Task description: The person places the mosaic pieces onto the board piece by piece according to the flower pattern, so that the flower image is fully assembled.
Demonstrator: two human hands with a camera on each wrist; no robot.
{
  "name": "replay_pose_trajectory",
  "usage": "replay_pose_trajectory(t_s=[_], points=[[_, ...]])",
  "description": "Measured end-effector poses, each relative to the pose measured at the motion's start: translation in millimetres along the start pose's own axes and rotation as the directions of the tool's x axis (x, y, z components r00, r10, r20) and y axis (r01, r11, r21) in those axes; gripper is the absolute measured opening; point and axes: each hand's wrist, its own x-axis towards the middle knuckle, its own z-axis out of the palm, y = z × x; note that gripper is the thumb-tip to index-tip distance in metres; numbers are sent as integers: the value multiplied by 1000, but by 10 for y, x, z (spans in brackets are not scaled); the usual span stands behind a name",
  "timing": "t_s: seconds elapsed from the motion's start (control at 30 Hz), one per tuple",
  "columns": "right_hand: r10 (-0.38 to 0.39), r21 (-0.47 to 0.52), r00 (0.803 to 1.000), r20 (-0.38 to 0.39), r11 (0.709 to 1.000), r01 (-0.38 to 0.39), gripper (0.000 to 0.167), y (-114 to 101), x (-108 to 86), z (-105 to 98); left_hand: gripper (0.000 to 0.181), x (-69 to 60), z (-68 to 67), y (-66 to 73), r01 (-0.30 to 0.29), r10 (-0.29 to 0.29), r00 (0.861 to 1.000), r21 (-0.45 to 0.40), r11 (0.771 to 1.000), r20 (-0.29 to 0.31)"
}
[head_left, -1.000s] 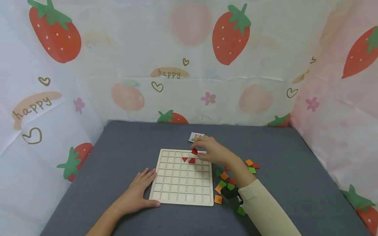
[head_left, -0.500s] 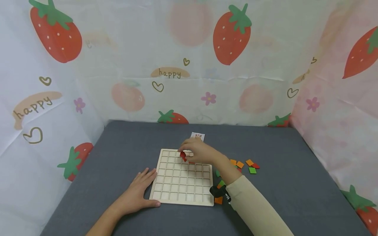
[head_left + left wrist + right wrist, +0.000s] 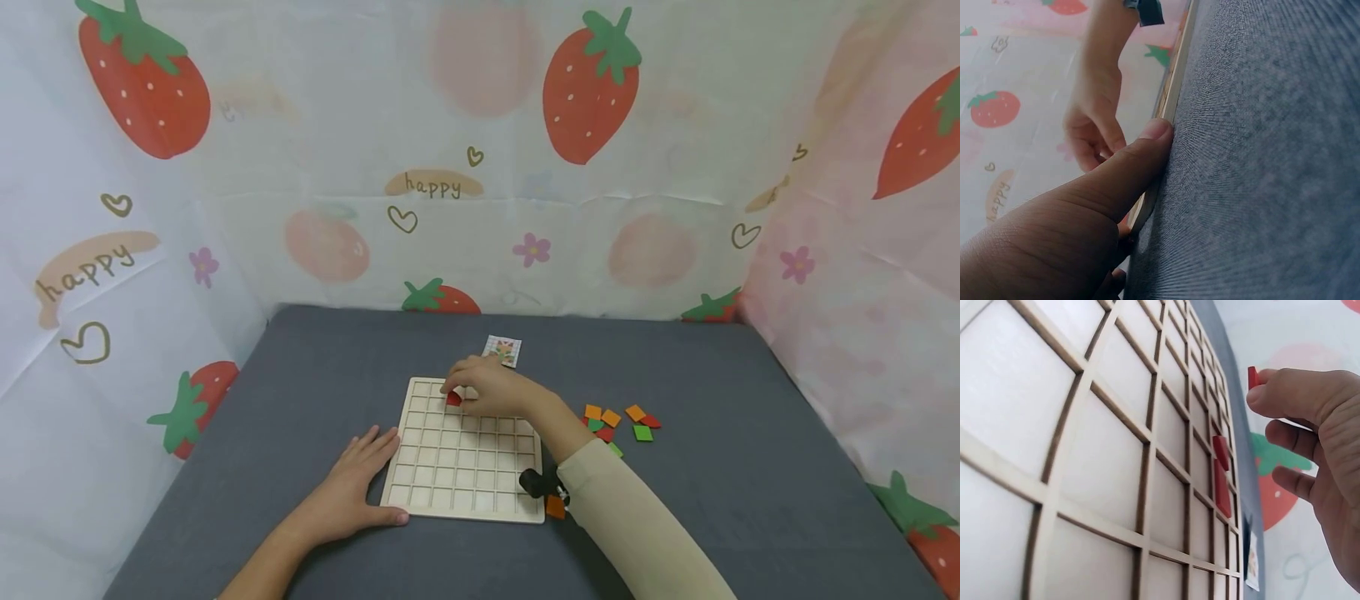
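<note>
My right hand (image 3: pixel 491 388) pinches a small red tile (image 3: pixel 453 399) between thumb and fingertip, over the far-left part of a pale wooden grid board (image 3: pixel 444 479). In the right wrist view that tile (image 3: pixel 1252 377) is seen edge-on, apart from the board. Two more red pieces (image 3: pixel 1222 490) lie in the grid there; the right hand hides them in the head view. My left hand (image 3: pixel 348 490) rests at the board's near-left corner, fingers extended along the left edge. Its thumb (image 3: pixel 1155 130) touches the front edge.
Right of the board lie several loose orange, red and green tiles (image 3: pixel 611 418), partly hidden by the right forearm. An orange tile (image 3: pixel 555 507) sits by the near-right corner. Behind the board is a small printed card (image 3: pixel 510 351). Strawberry-printed cloth (image 3: pixel 337 150) surrounds the grey table (image 3: pixel 750 500).
My right hand has moved left across the board's far rows with the red tile in its pinch. More loose tiles show right of the board. The left hand stays put.
</note>
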Motion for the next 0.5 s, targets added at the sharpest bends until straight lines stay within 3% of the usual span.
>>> replay_pose_trajectory(t_s=[0.5], points=[[36, -55, 998, 55, 998, -33, 31, 52, 102, 114, 116, -6, -19, 22, 8, -7, 1000, -24, 1000, 7]])
